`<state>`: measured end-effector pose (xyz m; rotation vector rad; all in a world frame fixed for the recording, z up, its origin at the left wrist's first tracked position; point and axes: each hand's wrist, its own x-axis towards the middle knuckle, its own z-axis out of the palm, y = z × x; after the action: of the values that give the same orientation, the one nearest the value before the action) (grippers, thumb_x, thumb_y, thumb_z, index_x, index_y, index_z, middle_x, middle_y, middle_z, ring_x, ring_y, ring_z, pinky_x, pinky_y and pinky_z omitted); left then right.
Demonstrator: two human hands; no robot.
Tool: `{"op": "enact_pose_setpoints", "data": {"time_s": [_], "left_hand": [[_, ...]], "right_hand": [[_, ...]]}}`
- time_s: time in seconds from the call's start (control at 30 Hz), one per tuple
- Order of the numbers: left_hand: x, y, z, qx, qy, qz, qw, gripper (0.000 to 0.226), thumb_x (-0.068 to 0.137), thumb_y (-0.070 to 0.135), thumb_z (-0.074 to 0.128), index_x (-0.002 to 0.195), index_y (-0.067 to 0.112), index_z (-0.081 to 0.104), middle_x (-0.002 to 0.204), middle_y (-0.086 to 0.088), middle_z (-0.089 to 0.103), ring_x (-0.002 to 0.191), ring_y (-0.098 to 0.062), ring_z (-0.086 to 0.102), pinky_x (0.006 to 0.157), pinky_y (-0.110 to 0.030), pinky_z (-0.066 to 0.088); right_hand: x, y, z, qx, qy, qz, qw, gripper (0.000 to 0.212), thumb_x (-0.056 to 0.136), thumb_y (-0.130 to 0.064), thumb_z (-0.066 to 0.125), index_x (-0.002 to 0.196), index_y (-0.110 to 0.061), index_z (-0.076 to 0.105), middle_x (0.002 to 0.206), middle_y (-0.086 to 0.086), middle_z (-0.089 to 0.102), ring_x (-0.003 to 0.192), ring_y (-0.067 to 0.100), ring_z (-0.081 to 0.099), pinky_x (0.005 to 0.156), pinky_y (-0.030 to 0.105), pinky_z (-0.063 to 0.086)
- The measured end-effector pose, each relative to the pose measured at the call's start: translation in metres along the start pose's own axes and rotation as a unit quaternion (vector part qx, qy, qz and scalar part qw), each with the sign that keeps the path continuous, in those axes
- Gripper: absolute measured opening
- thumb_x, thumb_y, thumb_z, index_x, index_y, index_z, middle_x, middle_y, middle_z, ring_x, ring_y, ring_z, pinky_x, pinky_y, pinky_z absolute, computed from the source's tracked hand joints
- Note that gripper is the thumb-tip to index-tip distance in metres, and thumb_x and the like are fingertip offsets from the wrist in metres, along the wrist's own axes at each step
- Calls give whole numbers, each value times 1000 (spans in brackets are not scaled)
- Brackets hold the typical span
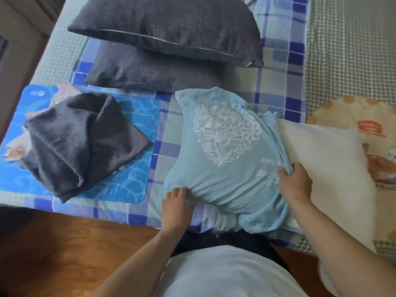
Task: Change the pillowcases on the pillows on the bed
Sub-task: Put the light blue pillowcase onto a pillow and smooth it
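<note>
Head view: light-blue pillowcase half over the white pillow, near the bed's front edge.
We find the right hand pinching its bunched opening and the left hand gripping a fold (both tight); uneven pulling could jam a corner.

Both forearms extend forward from the torso, bare. Left hand: palm down, fingers curled, pinching gathered fabric at the fingertips. Right hand: palm down, fingers and thumb clamped on a bunched fabric edge.
</note>
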<state>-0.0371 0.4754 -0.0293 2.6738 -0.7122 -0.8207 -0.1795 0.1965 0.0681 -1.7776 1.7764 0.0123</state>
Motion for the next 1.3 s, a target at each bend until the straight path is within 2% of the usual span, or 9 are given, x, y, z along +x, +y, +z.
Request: {"op": "enact_pose_setpoints", "data": {"time_s": [0.27,0.47,0.6,0.73,0.83,0.93,1.0,1.13,1.3], "left_hand": [[9,-13,10,110,59,50,991,22,73,10,76,74,22,58,73,3,57,73,-28,51,67,-38,36],[-22,31,15,60,29,246,967,32,54,13,81,68,23,55,74,4,51,73,-25,48,66,-35,33],[5,27,23,-143,62,132,979,22,75,8,69,84,26,77,98,0,57,93,-28,52,82,-33,42],[37,-2,-12,-375,73,-99,919,11,94,16,66,101,22,59,109,-8,60,89,-24,65,82,-46,56],[75,-30,-28,-302,-55,-163,938,31,99,36,63,114,9,63,111,-7,64,97,-21,59,85,-33,45],[89,-22,-38,-245,-197,-115,942,34,100,37,60,94,5,65,87,-4,59,81,-20,52,68,-31,39],[96,-13,-51,-243,-161,-89,952,31,99,27,62,77,7,56,73,-4,50,70,-19,44,58,-31,34],[117,-19,-95,-264,21,-117,957,33,94,21,67,68,7,52,67,-6,48,64,-22,43,57,-33,35],[104,-24,-81,-45,-101,-87,990,25,96,22,59,74,12,52,89,-17,63,85,-32,58,69,-34,39]], "right_hand": [[-39,43,2,15,-140,23,990,24,84,-22,76,105,-23,64,97,-1,69,89,25,66,81,35,54],[-27,31,6,60,-145,14,987,26,87,-21,74,112,-16,67,102,4,69,93,25,66,82,33,50],[-31,36,7,75,-137,3,988,18,95,-18,63,113,-16,63,103,3,67,94,24,63,82,33,48],[-29,54,-9,67,-73,8,995,12,101,-20,54,102,-12,63,92,6,67,84,26,64,64,29,45],[-39,69,-15,80,-114,22,990,7,97,-20,63,103,-17,64,94,-2,68,82,12,64,60,24,45],[-62,96,4,30,-207,68,976,24,88,-13,74,109,-21,64,101,-4,69,88,13,65,68,27,48],[-74,119,15,-55,-210,60,974,25,88,-12,73,111,-16,67,102,0,69,88,18,63,72,28,45],[-40,150,-41,-249,-54,6,967,17,98,-20,55,107,-14,69,93,14,70,80,33,60,70,37,49],[-26,118,-58,-268,-194,93,939,23,88,-16,62,109,-18,71,99,11,69,85,30,62,73,30,49]]}}
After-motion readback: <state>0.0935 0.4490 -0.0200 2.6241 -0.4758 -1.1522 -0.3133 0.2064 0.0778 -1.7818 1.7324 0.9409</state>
